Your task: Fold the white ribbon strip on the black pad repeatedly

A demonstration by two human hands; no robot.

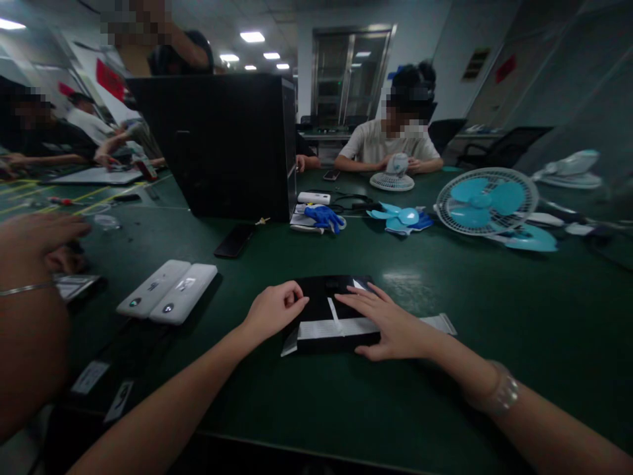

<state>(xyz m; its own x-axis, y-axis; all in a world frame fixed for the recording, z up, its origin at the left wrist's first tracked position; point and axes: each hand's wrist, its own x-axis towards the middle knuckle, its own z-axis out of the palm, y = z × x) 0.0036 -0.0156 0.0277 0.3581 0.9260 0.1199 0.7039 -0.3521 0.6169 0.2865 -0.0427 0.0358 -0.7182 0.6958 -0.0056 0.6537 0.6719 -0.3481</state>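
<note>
A flat black box (316, 307) lies on the green table in front of me. A wide pale strip (316, 328) runs along its near side and sticks out beyond both ends. A short narrow white strip (334, 315) crosses its top at an angle. My left hand (277, 307) is at the box's left edge, its fingers curled in toward the thumb; whatever they may pinch is too small to see. Over the right part of the box, my right hand (390, 323) lies with fingers spread, touching its top, thumb near the front edge.
Two white power banks (182, 293) lie left, near another person's arm (30, 316). A dark phone (235, 241) and a large black case (217, 145) stand beyond. Blue-and-white gloves (319, 218), loose fan blades (395, 214) and a fan (487, 201) occupy the far side. A person (395, 138) sits opposite.
</note>
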